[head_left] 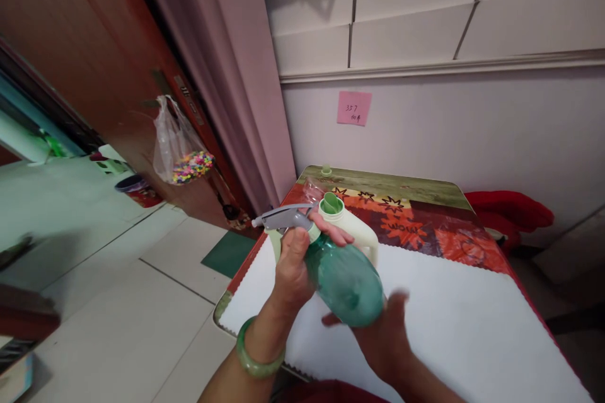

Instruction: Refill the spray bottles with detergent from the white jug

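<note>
My left hand (295,261) is wrapped round the neck of a green see-through spray bottle (345,280), just below its grey trigger head (283,218). The bottle lies tilted, its base toward me. My right hand (382,334) is under the base of the bottle, fingers blurred by motion, touching or nearly touching it. A green bangle (255,352) sits on my left wrist. Behind the bottle stands a cream jug with an open green-rimmed mouth (340,214) and a handle.
The small table (425,192) has a white cloth (472,327) on its near part and a red-orange patterned sheet further back. A small green cap (326,170) lies at its far edge. A plastic bag of coloured beads (182,154) hangs on the door at left.
</note>
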### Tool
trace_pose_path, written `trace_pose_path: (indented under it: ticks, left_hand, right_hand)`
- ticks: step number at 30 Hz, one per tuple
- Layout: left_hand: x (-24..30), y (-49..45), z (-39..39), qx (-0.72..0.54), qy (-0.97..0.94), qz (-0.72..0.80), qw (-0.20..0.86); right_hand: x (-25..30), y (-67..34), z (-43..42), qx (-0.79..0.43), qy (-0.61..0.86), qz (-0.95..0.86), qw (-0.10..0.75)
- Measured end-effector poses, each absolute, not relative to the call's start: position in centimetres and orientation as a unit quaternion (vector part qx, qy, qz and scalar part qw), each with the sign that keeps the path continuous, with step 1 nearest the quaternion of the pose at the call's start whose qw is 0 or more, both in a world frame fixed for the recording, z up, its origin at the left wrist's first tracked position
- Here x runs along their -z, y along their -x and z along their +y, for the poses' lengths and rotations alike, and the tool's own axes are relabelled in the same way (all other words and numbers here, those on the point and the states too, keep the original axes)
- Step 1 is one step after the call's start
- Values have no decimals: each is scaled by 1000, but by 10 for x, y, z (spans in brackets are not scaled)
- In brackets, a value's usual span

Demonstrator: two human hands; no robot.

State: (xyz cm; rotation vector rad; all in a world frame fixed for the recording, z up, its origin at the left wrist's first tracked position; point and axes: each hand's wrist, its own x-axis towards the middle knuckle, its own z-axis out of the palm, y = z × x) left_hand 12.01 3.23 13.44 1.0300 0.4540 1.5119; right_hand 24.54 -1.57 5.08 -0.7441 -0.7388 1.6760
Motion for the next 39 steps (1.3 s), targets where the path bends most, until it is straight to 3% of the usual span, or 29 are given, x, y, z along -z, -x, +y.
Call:
trace_pose_path:
  ticks: [2, 4, 6, 8, 12, 15, 17, 20, 23, 31, 39]
  left_hand:
    - [-135, -119, 36, -615, -453, 170, 623]
    - [-134, -119, 38, -592, -458, 167, 642]
    - [-134, -120, 40, -597, -457, 180, 635]
    - [-134, -122, 39, -616, -445, 208, 616]
    - [-136, -130, 36, -651, -412, 300, 563]
    - [-142, -137, 35, -689, -377, 327, 525]
    - [-148, -139, 37, -707, -344, 312, 533]
    - [-158, -136, 46, -712, -330, 285, 551]
    - [-167, -121, 56, -749, -339, 276, 498]
    - [-179, -29, 60, -855, -248, 301, 342]
    - [-147, -17, 52, -774, -233, 401, 430]
  right_hand:
    - [-56, -252, -11, -878, 210, -229, 363]
    - [-57, -256, -9, -934, 142, -195, 265]
    - [-54, -257, -11, -918, 148, -196, 310]
    - [-48, -254, -16, -853, 210, -231, 418]
    - [-38, -250, -19, -564, 358, -407, 623]
    - [-34, -250, -15, -308, 423, -517, 677]
    - [-31, -250, -14, -214, 439, -544, 682]
    - [-28, -252, -16, -288, 454, -527, 658]
    - [-27, -263, -16, -361, 454, -513, 632]
    - [-58, -332, 21, -270, 538, -525, 602]
    - [-88, -349, 65, -285, 515, -571, 572]
